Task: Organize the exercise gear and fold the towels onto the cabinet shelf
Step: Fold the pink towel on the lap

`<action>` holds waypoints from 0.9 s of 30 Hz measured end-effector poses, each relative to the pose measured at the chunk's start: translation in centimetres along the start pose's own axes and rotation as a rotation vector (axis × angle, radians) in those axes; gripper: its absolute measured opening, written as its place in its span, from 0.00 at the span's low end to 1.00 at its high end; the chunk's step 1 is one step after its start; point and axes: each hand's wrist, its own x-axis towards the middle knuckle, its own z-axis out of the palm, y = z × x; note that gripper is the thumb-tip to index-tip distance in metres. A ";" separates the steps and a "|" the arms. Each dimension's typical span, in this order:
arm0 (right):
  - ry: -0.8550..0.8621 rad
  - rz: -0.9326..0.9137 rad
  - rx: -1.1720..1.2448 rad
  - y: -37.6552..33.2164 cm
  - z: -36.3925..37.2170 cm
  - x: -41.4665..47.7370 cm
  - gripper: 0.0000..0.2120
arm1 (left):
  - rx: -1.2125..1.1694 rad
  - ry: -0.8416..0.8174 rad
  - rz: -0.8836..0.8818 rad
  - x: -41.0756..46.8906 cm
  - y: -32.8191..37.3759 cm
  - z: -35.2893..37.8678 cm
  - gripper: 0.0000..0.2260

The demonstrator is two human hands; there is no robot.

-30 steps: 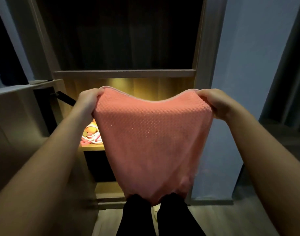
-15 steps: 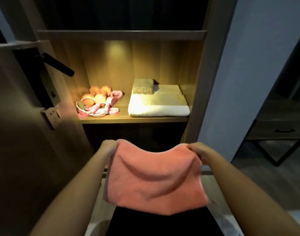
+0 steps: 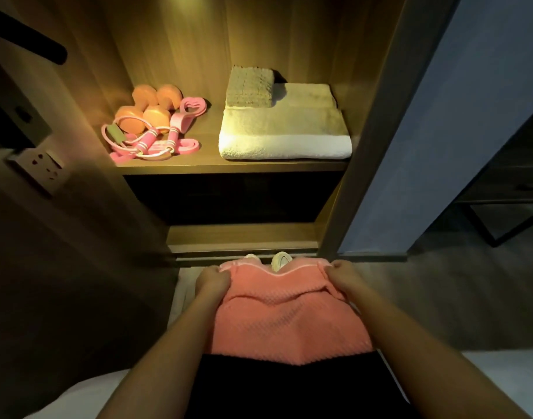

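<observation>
Both hands pinch the far corners of the salmon towel (image 3: 289,322). My left hand (image 3: 213,279) takes the left corner and my right hand (image 3: 339,275) the right. The fingers curl round the cloth so the far edge runs level between them.

The towel lies low in front of me, draped over my dark-clad legs (image 3: 289,388), nearer than the lit cabinet shelf (image 3: 229,167) and well below it. I judge my lap serves as a backing so the fold lands square. A doubled layer shows along the far edge, so the fold looks partly made.

On the shelf, the orange dumbbells (image 3: 147,110) and pink bands (image 3: 156,143) are bunched at the left, with the linen at the right. There a folded white towel (image 3: 286,137) carries a small tan cloth (image 3: 250,86) on its far left corner. My towel probably belongs on that stack. Pale shoes (image 3: 280,258) peek out just beyond the towel's far edge.
</observation>
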 end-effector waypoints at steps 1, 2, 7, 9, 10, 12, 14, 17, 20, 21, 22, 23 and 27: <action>0.023 -0.016 0.011 0.3 0.1 0.0 0.16 | -0.032 0.031 0.016 -0.2 -0.3 0.2 0.11; 0.036 -0.028 0.031 0.5 0.2 0.0 0.16 | -0.063 0.043 0.026 -0.3 -0.5 0.3 0.10; -0.081 -0.004 -0.132 1.8 -1.2 -1.6 0.15 | 0.084 -0.112 0.086 -1.6 -1.7 -1.1 0.06; -0.207 -0.037 -0.332 2.3 -2.8 -2.8 0.17 | 0.217 -0.239 0.147 -2.9 -2.7 -3.0 0.08; -0.272 -0.049 -0.421 2.4 -3.6 -3.6 0.17 | 0.287 -0.306 0.171 -3.5 -3.2 -3.9 0.10; -0.389 -0.067 -0.565 2.5 -5.0 -5.0 0.17 | 0.421 -0.421 0.187 -4.8 -4.0 -5.6 0.12; -0.483 -0.051 -0.629 2.4 -5.9 -5.9 0.15 | 0.489 -0.493 0.175 -5.5 -4.1 -6.8 0.10; -0.392 -0.100 -0.666 1.8 -6.2 -5.6 0.10 | 0.466 -0.377 0.216 -5.4 -3.5 -6.9 0.08; -0.060 -0.274 -0.383 1.5 -5.6 -4.3 0.13 | 0.339 -0.077 0.385 -4.6 -2.5 -5.4 0.10; 0.010 -0.324 -0.278 1.3 -5.4 -3.9 0.13 | 0.230 -0.030 0.426 -4.2 -2.2 -4.6 0.11; 0.046 -0.347 -0.172 1.2 -5.0 -3.4 0.12 | 0.125 -0.010 0.443 -3.8 -2.0 -3.9 0.11; 0.065 -0.341 -0.060 1.1 -4.4 -2.8 0.11 | 0.050 0.005 0.437 -3.2 -1.8 -3.3 0.11; 0.167 -0.216 0.219 1.8 -1.8 -0.6 0.12 | -0.031 0.149 0.321 0.0 -1.6 -1.6 0.12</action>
